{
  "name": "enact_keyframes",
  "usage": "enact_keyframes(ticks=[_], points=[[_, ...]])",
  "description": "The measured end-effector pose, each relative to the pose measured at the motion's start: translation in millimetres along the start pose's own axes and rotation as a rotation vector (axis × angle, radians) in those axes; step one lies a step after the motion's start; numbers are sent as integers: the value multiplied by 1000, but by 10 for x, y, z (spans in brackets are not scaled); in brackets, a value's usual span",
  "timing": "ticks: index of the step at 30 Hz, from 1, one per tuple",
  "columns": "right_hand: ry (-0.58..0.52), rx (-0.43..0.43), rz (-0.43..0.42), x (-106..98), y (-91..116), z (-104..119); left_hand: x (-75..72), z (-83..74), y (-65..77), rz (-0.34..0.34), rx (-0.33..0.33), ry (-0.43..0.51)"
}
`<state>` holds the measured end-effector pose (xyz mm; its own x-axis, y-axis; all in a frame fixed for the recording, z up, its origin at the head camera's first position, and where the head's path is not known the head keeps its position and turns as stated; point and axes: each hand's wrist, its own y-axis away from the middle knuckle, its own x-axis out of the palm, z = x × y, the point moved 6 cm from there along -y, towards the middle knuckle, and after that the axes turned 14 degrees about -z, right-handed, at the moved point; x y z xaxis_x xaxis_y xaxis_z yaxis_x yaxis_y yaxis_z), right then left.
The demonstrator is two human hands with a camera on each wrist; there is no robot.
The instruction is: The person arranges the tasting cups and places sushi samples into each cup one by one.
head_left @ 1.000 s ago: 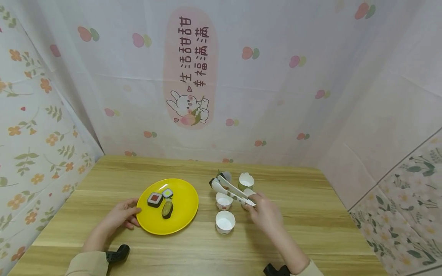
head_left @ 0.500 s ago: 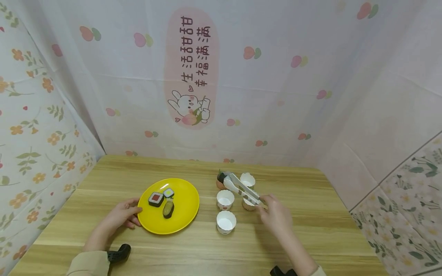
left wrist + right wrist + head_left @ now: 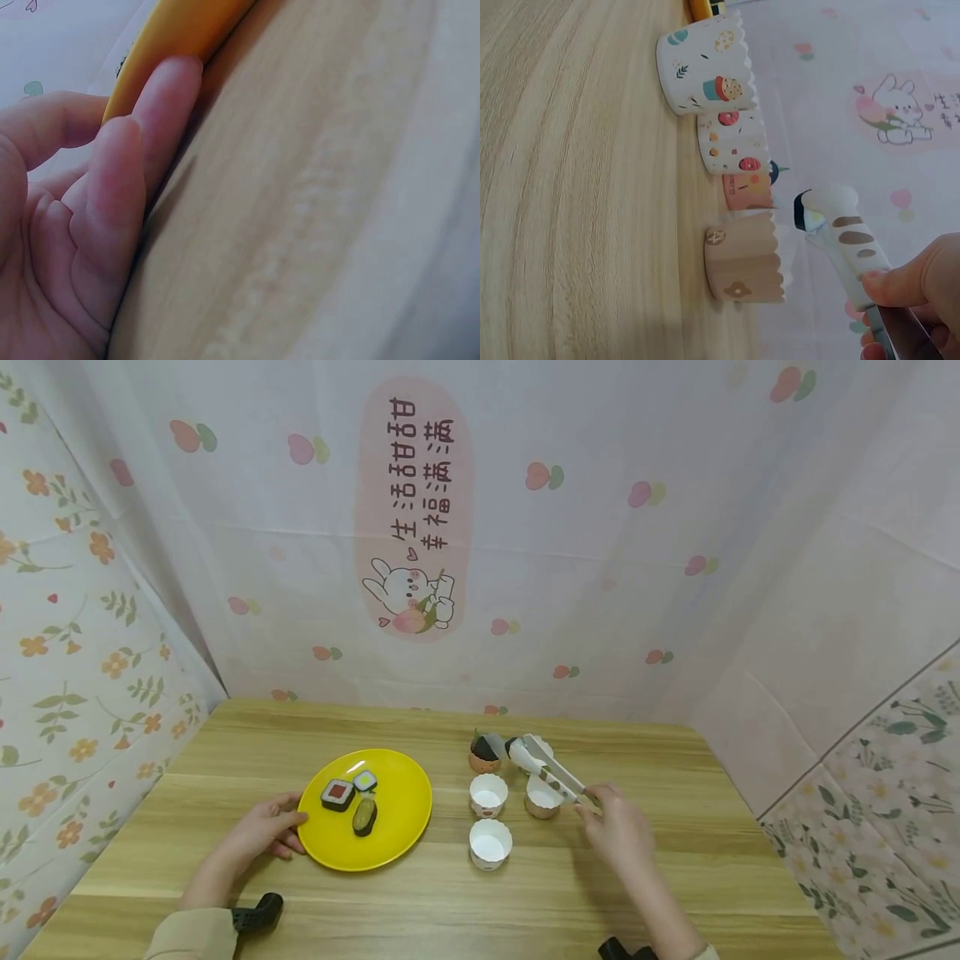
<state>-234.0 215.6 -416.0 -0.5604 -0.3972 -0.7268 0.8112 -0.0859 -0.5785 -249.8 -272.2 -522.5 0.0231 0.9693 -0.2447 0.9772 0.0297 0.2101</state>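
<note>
Pinching its rim, the left hand [image 3: 264, 827] is holding the yellow plate [image 3: 405, 810] at its fingertips. The right hand [image 3: 621, 833] is pinching the white tongs [image 3: 862, 259]; beyond its fingers, paper cups [image 3: 491, 843] are standing, and near the farther ones the tongs are gripping a sushi piece [image 3: 810, 218]. In my judgement, even, gentle squeezing is serving best, with the tips travelling clear above the cup rims.

Plain beige sleeves [image 3: 191, 933] and curved black wrist mounts [image 3: 264, 912]

The pink patch [image 3: 416, 539] on the backdrop cloth [image 3: 592, 552] reads 生活甜甜 and 幸福满满.
</note>
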Motion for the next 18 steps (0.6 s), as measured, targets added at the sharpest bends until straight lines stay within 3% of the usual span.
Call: enact_keyframes(ticks=[18], points=[[23, 78, 23, 20, -61, -276, 1, -37, 20, 6, 23, -12]])
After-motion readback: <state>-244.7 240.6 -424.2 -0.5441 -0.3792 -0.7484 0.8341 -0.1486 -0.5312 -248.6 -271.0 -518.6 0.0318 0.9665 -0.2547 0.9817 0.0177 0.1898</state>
